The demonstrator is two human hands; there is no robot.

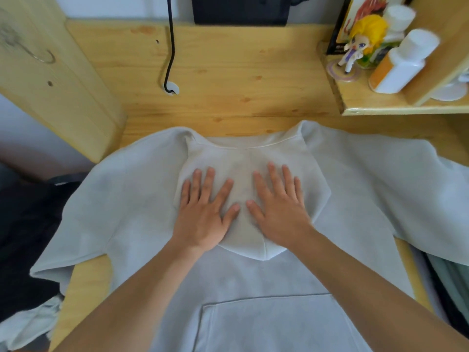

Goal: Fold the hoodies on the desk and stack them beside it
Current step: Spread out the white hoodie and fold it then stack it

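One light grey hoodie (132,199) lies front-up on the wooden desk (228,80), its kangaroo pocket (274,323) nearest and cut off by the lower frame. Both sleeves spill over the desk's side edges. The left hand (203,217) and right hand (279,212) press flat, fingers spread, on the hood (243,158) folded down over the chest. Beyond lies bare wood, a black cable (172,47), and a shelf (380,107) with one figurine (363,41) and two white bottles (403,64).

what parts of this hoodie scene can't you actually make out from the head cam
- Hoodie hem: head view, cut off by the bottom edge.
- Right sleeve end: runs off the right edge.
- Hood middle: covered by the left hand and right hand, flat on it.
- Dark object at the desk back: cropped by the top edge.
- Bottle label: blurred.
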